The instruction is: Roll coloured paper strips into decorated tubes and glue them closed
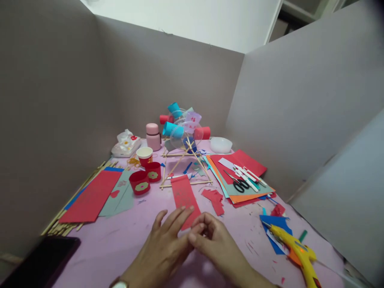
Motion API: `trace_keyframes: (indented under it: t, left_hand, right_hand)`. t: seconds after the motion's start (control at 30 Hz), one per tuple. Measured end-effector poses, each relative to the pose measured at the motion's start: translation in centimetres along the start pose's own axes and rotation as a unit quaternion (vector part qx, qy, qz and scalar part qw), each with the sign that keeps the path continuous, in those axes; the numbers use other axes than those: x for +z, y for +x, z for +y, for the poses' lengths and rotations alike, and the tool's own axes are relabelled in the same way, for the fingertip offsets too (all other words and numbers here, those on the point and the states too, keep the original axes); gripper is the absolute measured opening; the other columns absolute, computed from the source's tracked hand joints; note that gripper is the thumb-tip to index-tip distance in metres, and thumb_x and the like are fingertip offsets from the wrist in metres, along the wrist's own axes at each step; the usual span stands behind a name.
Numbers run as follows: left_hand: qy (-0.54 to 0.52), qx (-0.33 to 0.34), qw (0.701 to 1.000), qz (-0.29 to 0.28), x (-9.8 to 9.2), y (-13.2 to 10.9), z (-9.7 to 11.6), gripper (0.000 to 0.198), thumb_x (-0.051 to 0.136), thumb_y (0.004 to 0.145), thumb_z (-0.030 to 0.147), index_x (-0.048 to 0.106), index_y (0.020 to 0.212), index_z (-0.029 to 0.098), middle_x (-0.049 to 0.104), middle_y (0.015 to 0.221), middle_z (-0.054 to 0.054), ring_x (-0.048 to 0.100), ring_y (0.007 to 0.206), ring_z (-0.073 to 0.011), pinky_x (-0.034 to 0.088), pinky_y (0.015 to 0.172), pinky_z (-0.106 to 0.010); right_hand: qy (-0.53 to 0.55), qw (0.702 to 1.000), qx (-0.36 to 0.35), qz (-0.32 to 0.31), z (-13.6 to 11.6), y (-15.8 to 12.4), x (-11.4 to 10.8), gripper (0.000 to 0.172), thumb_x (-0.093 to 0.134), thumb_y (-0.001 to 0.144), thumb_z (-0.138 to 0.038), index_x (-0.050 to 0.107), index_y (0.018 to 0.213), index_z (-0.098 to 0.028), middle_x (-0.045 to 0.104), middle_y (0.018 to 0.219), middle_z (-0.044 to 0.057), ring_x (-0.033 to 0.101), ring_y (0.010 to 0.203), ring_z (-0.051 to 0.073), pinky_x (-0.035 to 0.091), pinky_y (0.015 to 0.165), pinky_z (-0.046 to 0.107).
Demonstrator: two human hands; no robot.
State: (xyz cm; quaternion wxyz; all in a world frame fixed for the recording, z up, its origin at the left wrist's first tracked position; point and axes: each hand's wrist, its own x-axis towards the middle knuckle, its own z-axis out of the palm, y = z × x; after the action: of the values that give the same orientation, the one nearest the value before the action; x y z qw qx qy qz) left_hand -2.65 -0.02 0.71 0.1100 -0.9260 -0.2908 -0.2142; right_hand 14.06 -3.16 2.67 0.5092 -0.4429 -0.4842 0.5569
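Left hand (166, 246), fingers loosely spread and free, meets right hand (214, 240), curled with any grip hidden, above a red paper strip (183, 195) on the table (102, 248). Red scraps (214, 198) lie beside it; a stick frame (177, 164) stands farther back.

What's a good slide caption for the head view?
Left hand and right hand at a red paper strip, stick frame beyond, glue gun to the right.

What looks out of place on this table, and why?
The glue gun, at right, lies with its nozzle over blue paper: odd, since its orange glow suggests it may be hot. Red scraps lie loose beside the red strip.
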Motion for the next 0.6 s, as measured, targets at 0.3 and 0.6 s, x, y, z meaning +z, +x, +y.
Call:
trace_keyframes:
  t: [0.3,0.6]
  left_hand:
    - [0.004,0.014,0.999,0.049,1.2,0.4,-0.8,0.054,0.048,0.079,0.006,0.047,0.126,0.032,0.055,0.128,-0.008,0.049,0.117,-0.0254,0.026,0.099,-0.045]
    - [-0.289,-0.372,0.880,0.052,3.2,-0.6,-5.4,0.034,0.040,0.089,0.036,0.053,0.117,0.021,0.060,0.119,-0.010,0.057,0.108,-0.0250,0.045,0.090,-0.042]
  right_hand:
    - [-0.084,0.996,0.010,-0.026,0.2,2.1,-1.3,0.043,0.045,0.083,-0.055,0.051,0.062,-0.017,0.051,0.048,-0.003,0.050,0.045,0.011,0.039,0.047,0.022]
    - [-0.289,0.954,0.067,0.048,2.5,13.3,-4.7,0.015,0.058,0.085,-0.026,0.060,0.077,-0.013,0.055,0.057,-0.006,0.048,0.043,0.007,0.040,0.043,0.020]
